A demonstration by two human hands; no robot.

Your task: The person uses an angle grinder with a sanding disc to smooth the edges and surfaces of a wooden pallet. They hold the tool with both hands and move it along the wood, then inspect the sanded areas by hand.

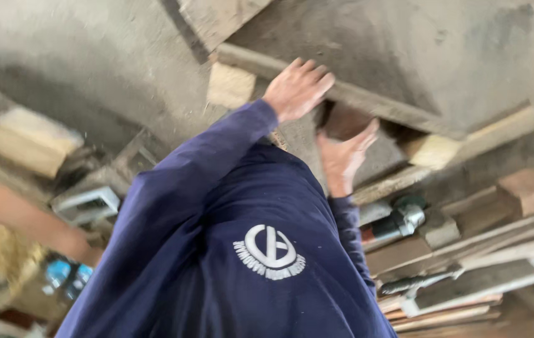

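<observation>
Head view, tilted and blurred. Your left hand (297, 87), in a navy blue long sleeve (204, 169), lies flat with fingers spread on the long grey weathered wooden plank (367, 103) that runs diagonally from upper centre down to the right. It presses the plank's top edge; no pinch, nothing enclosed. Your right hand (345, 156) is open, fingers loosely spread, palm turned toward a reddish-brown wood block (345, 120) tucked under that plank. Whether it touches the block you cannot tell; blur hides the contact.

Edges and room: above the plank lies a broad dusty grey concrete surface (436, 50), open. Below and right, stacked timber boards (479, 250) crowd in close, leaving little slack beside the right wrist.

Counts: two hands, one long plank, one reddish block. Three pale cut wood blocks show: one just left of the left hand (230, 84), one at the plank's right end (432, 150), one at far left (32, 141). One tan block (529, 191) sits on the boards. One green-capped power tool (398, 219) lies among them.

Hard to read: your torso covers the lower centre. The left margin is smeared; a white boxy object (86, 203) and blue bits (66, 275) stay unidentifiable. The boards are cut off at right.
</observation>
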